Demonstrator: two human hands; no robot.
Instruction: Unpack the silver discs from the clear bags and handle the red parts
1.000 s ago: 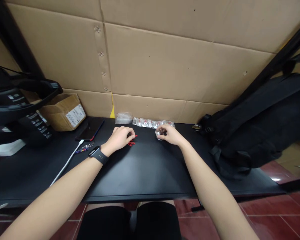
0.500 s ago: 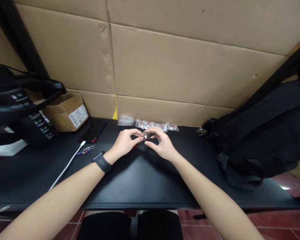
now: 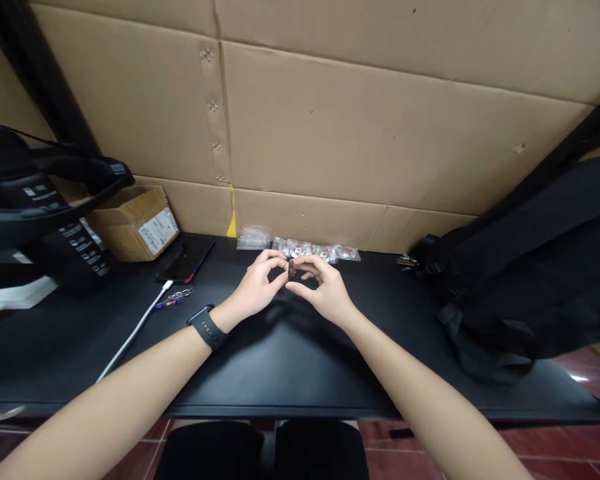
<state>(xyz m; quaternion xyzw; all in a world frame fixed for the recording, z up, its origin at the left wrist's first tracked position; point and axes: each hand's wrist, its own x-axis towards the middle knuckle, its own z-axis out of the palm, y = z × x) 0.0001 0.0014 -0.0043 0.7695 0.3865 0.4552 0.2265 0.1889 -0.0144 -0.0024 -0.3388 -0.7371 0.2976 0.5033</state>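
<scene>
Between the fingertips of both hands is a small round shiny disc (image 3: 291, 269), seen nearly edge-on and dark, with a bit of red beside it. My left hand (image 3: 263, 283), with a dark watch (image 3: 207, 327) on its wrist, pinches the disc's left side. On the other side, my right hand (image 3: 324, 287) grips it between thumb and curled fingers. Both hands are held above the black table (image 3: 290, 367). Just beyond them lie several small clear packets (image 3: 347, 253) with shiny, red-marked items inside. The exact kind of disc cannot be made out.
Clear plastic bags (image 3: 253, 238) lie by the cardboard wall (image 3: 340, 133). To the left are a phone (image 3: 186, 260), a white cable (image 3: 135, 333), a keychain (image 3: 175, 298), an open cardboard box (image 3: 135, 227) and a black appliance (image 3: 75, 247). A black backpack (image 3: 530, 287) stands at the right.
The disc has turned from showing its shiny face to nearly edge-on. My left fingers have shifted slightly on it, while both hands stay in about the same place.
</scene>
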